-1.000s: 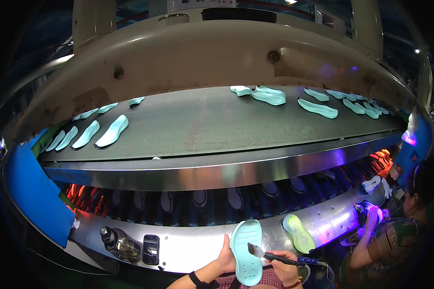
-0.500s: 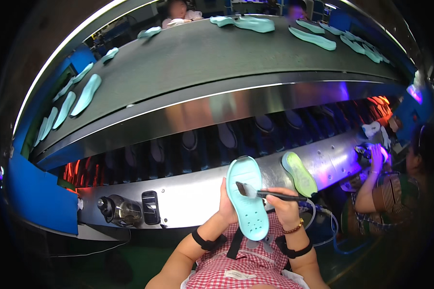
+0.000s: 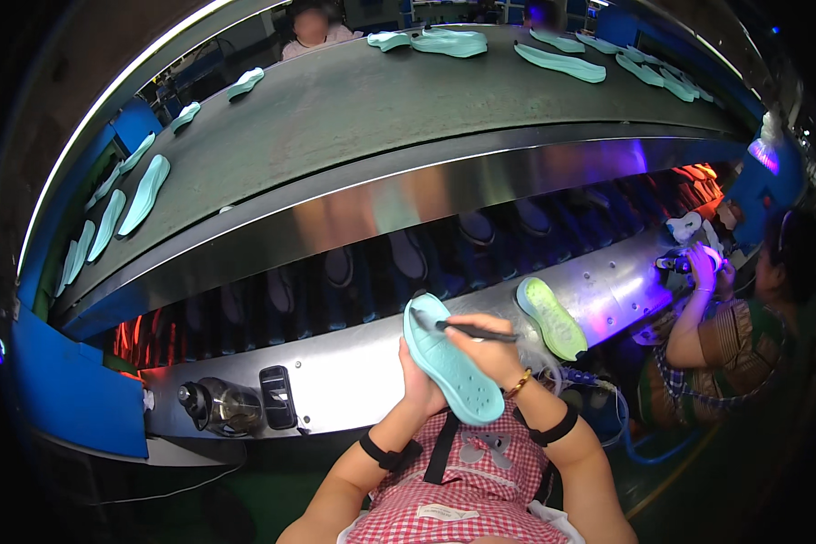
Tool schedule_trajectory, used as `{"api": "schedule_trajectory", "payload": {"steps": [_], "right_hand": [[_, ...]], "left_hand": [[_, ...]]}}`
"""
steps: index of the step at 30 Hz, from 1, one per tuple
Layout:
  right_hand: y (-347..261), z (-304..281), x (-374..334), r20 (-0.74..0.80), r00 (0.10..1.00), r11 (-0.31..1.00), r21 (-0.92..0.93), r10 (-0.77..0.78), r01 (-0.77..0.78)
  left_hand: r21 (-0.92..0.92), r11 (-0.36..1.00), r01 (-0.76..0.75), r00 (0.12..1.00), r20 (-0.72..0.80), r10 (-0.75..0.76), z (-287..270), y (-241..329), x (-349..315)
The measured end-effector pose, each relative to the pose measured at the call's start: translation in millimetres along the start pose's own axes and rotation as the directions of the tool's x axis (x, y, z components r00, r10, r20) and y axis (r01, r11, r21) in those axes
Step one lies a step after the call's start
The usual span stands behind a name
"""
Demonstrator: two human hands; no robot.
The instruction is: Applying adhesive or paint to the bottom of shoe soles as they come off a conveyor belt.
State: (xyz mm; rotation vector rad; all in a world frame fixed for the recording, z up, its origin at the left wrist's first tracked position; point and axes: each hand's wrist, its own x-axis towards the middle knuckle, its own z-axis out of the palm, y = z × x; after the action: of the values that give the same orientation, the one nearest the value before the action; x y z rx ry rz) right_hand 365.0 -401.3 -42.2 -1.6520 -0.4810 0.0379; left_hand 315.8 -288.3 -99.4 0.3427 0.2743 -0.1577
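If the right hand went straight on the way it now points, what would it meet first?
The right hand would probably meet the turquoise sole held in the left hand; depth makes the remaining gap unclear.

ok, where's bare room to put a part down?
Metal ledge: bare between the black phone and left hand; another patch between the yellow-green sole and co-worker's hands. Conveyor belt: bare middle, between left-end turquoise soles and those along the far edge. Crowded: belt's far right; ledge's left, bottle beside phone.
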Motion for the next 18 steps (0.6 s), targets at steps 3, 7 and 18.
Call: {"api": "schedule_trajectory", "payload": {"steps": [3,7,18], "right_hand": [[-12,4,-12,0.22,0.955,0.933,-0.256,-0.198,0.252],[-32,-18,-29,0.596,0.788,0.963,-0.268,0.157,0.01],[-46,-14,-23,0.426,0.899,0.99,-0.051,-0.101,0.135]], "left_hand": [[0.041,0.998,-0.057,0.987,-0.148,0.063,-7,10,5],[0.068,0.987,-0.148,0.986,-0.066,0.152,-16,44,-4],[-0.069,0.998,0.005,0.966,0.257,0.013,10,28,-19]]}}
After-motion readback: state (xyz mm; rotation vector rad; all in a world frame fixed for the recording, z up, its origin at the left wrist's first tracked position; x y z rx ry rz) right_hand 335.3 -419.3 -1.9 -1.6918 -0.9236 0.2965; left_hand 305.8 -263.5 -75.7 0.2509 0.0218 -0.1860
